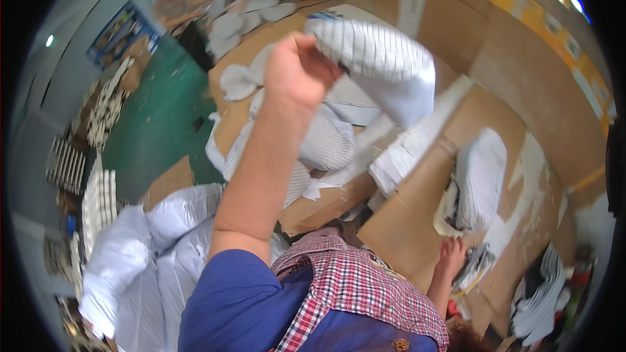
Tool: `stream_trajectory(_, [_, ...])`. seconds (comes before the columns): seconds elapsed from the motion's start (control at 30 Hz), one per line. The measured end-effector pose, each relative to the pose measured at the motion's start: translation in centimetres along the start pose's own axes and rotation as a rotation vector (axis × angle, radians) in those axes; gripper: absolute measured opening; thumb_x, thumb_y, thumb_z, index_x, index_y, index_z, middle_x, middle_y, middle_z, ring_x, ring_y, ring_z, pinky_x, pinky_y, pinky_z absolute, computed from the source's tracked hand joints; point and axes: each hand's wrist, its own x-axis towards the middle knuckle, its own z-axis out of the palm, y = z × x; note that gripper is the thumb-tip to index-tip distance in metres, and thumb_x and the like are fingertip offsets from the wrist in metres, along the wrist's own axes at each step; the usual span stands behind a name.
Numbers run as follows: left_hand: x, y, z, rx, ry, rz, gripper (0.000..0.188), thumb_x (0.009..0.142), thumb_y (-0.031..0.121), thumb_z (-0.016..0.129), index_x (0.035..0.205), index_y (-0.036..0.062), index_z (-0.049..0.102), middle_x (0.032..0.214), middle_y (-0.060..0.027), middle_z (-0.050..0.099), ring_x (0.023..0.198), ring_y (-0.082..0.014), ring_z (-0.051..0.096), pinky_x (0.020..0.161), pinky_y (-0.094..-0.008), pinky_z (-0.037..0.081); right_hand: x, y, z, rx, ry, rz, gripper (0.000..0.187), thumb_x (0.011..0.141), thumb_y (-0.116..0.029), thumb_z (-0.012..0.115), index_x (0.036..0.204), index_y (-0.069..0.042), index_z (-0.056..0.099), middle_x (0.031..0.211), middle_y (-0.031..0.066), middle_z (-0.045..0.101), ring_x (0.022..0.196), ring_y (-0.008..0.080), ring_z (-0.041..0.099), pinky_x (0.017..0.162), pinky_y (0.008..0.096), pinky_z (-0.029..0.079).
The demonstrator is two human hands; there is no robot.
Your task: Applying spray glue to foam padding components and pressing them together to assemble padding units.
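My left hand, raised over the table on an outstretched arm, grips one end of a slipper-shaped fabric piece. The piece is white with thin dark stripes, and its plain pale underside hangs toward the right. Low on the right, my right hand has its fingers apart with nothing seen in them. Just beyond its fingertips a second striped slipper-shaped piece lies on a brown cardboard sheet, with a cream edge showing on its left side. Beside that hand is a crumpled grey-and-white bundle.
Similar striped pieces lie heaped on the table behind my left arm. Stuffed white plastic bags stand at left by the green floor. Tall cardboard panels wall the far right. Another person works at far left.
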Motion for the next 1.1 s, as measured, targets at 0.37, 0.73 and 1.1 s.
stream_trajectory(0.37, [7.7, 16.7, -27.3, -0.284, 0.665, 0.457, 0.014, 0.071, 0.007, 0.041, 0.081, -0.0012, 0.046, 0.087, -0.0158, 0.052, 0.079, -0.0315, 0.055, 0.072, -0.049, 0.048, -3.9, -0.3, 10.7, -0.312, -0.345, 0.102, 0.01, 0.086, -0.011, 0.05, 0.093, -0.004, 0.055, 0.074, 0.0062, 0.059, 0.059, 0.0132, 0.057, 0.052, 0.0238, 0.046])
stream_trajectory(0.73, [15.2, 14.4, -46.8, 0.095, 0.974, 0.054, 0.055, 0.087, 0.033, 0.035, 0.135, 0.0106, 0.019, 0.144, -0.0122, 0.012, 0.13, -0.0381, 0.017, 0.101, -0.0556, 0.02, -4.9, -1.8, 13.8, -0.623, -0.193, -0.224, 0.013, 0.083, -0.01, 0.052, 0.09, -0.001, 0.057, 0.067, 0.003, 0.056, 0.056, 0.0093, 0.053, 0.051, 0.0219, 0.043])
stream_trajectory(1.1, [1.9, -27.1, -17.1, 0.425, -0.136, -1.081, 0.026, 0.082, 0.027, 0.058, 0.095, 0.0041, 0.056, 0.093, -0.011, 0.061, 0.08, -0.0261, 0.06, 0.074, -0.0355, 0.048, -1.7, -6.0, -1.8, -0.795, 0.41, -0.491, 0.023, 0.081, -0.018, 0.06, 0.096, -0.001, 0.058, 0.082, 0.0049, 0.061, 0.074, 0.0121, 0.057, 0.064, 0.0258, 0.047])
